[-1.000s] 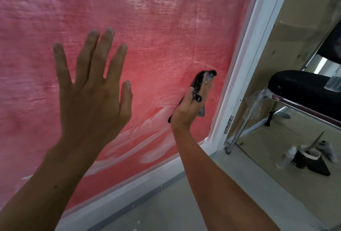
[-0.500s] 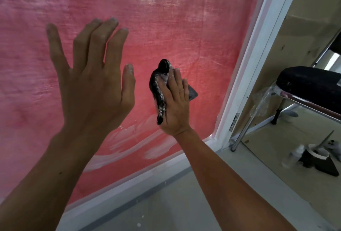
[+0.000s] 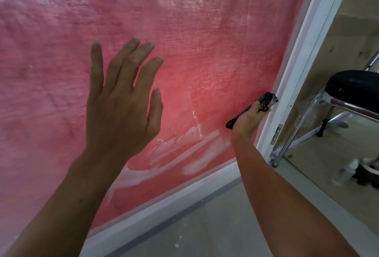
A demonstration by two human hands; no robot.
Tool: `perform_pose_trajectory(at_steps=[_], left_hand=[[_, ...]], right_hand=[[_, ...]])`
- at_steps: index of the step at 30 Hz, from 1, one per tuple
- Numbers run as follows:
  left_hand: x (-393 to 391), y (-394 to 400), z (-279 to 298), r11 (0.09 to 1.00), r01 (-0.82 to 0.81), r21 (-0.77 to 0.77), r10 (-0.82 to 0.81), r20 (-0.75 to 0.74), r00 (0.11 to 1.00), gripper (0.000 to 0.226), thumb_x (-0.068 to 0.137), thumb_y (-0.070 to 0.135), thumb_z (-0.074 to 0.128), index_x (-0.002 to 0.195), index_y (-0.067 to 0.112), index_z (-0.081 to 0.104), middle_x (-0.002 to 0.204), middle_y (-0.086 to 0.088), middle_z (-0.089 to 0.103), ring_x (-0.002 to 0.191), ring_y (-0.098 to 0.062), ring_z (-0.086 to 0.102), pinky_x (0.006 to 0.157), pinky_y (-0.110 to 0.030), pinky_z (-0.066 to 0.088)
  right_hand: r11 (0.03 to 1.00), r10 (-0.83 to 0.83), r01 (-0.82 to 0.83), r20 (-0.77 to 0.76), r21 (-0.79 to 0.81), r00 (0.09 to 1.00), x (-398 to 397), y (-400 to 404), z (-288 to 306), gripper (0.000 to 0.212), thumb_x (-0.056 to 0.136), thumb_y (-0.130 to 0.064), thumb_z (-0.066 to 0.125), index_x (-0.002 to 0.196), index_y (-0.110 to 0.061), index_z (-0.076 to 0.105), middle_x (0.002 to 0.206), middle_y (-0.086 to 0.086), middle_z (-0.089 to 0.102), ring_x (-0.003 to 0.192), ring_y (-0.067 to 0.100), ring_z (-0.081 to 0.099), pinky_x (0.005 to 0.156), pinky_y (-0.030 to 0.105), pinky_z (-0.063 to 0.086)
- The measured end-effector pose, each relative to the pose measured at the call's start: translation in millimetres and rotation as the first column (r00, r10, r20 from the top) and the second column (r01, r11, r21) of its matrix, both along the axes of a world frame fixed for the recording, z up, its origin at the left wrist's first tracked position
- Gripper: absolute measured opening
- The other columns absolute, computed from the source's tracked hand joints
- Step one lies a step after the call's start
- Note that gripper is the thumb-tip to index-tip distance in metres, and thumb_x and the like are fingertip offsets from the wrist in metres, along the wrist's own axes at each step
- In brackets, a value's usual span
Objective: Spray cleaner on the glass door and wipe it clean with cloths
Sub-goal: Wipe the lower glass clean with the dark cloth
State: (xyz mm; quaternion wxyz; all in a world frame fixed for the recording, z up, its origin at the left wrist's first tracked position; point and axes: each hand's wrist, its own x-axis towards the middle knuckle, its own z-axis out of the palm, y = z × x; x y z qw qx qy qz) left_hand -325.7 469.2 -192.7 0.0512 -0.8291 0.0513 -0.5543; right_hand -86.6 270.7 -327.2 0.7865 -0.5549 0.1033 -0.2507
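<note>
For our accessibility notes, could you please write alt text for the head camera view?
A person's right hand presses a dark cloth against the lower right of a glass door backed in red, beside its white frame. The left hand is raised open before the glass, above white smears. A black chair stands to the right.
</note>
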Motion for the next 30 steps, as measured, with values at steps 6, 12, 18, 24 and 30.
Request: perform_pose_trajectory(at_steps=[6, 12, 18, 24, 30], left_hand=[[-20.6, 22.5, -2.7, 1.0, -0.014, 0.015, 0.014, 0.0, 1.0, 0.045, 0.098, 0.011, 0.053, 0.142, 0.002, 0.057, 0.155, -0.018, 0.049, 0.151, -0.034, 0.036, 0.128, -0.046, -0.006], [-42.6, 44.0, -10.3, 0.995, -0.033, 0.096, 0.036, -0.027, 0.999, 0.048, 0.1, 0.012, 0.051, 0.148, 0.004, 0.054, 0.16, -0.017, 0.044, 0.152, -0.035, 0.034, 0.129, -0.048, -0.005], [-56.5, 56.8, -8.4, 0.991, -0.035, 0.133, 0.042, -0.051, 0.998, 0.047, 0.103, 0.014, 0.046, 0.148, 0.002, 0.053, 0.161, -0.018, 0.042, 0.153, -0.036, 0.032, 0.129, -0.046, -0.008], [-64.8, 65.5, -4.7, 0.992, -0.014, 0.127, 0.015, -0.007, 1.0, 0.045, 0.103, 0.012, 0.047, 0.146, 0.002, 0.055, 0.159, -0.018, 0.046, 0.152, -0.035, 0.033, 0.129, -0.048, -0.005], [-76.8, 70.3, -4.2, 0.99, -0.006, 0.142, 0.009, -0.024, 1.0, 0.046, 0.102, 0.012, 0.049, 0.147, 0.003, 0.054, 0.158, -0.018, 0.046, 0.152, -0.035, 0.034, 0.129, -0.051, -0.002]], right_hand=[[0.989, -0.064, 0.099, 0.284, -0.109, 0.957, -64.3, 56.5, 26.2, 0.062, 0.107, -0.032, 0.039, 0.162, -0.014, 0.017, 0.171, 0.006, 0.011, 0.157, 0.019, 0.014, 0.129, 0.039, 0.015], [0.82, 0.149, 0.248, 0.609, -0.516, 0.779, -134.6, 132.6, 24.4, 0.055, 0.107, -0.039, 0.037, 0.159, -0.026, 0.024, 0.167, 0.014, 0.02, 0.157, 0.035, 0.014, 0.125, 0.061, 0.013], [0.508, 0.559, 0.516, 0.72, -0.69, 0.412, -197.9, 184.1, 2.7, 0.041, 0.102, -0.025, 0.036, 0.139, -0.012, 0.047, 0.156, 0.016, 0.045, 0.153, 0.032, 0.025, 0.124, 0.051, 0.019], [0.583, 0.44, 0.446, 0.726, -0.679, 0.529, -171.1, 159.0, 15.6, 0.042, 0.109, -0.028, 0.031, 0.147, -0.011, 0.041, 0.16, 0.012, 0.036, 0.156, 0.023, 0.013, 0.126, 0.05, 0.015], [0.963, 0.042, 0.08, 0.435, -0.257, 0.899, -102.8, 105.5, 60.4, 0.063, 0.101, -0.018, 0.041, 0.16, -0.007, 0.021, 0.169, 0.017, 0.015, 0.158, 0.031, 0.01, 0.127, 0.053, 0.014]])
